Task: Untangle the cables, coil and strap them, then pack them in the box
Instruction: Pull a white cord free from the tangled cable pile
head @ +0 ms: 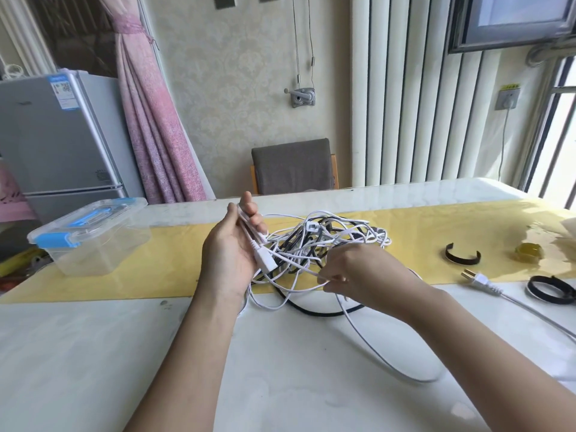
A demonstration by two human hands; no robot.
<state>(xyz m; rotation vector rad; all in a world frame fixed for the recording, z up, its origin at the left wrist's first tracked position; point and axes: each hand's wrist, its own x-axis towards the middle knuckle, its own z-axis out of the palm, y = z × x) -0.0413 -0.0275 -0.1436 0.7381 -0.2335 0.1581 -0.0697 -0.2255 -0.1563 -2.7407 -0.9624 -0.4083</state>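
Head view: left hand (230, 260) palm-up, curled round a white connector (265, 265); right hand (358, 275) palm-down, pinch on a white cable (314, 275).

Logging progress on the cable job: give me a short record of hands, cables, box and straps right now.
left hand: grips the white connector end
right hand: pinches a white strand at the tangle's near edge
tangle: white and black cables knotted together on the table
box: clear, blue lid on, left of the tangle
straps: open strap and looped strap, both black, at right, unused

White cable (498, 292) cut off, R edge
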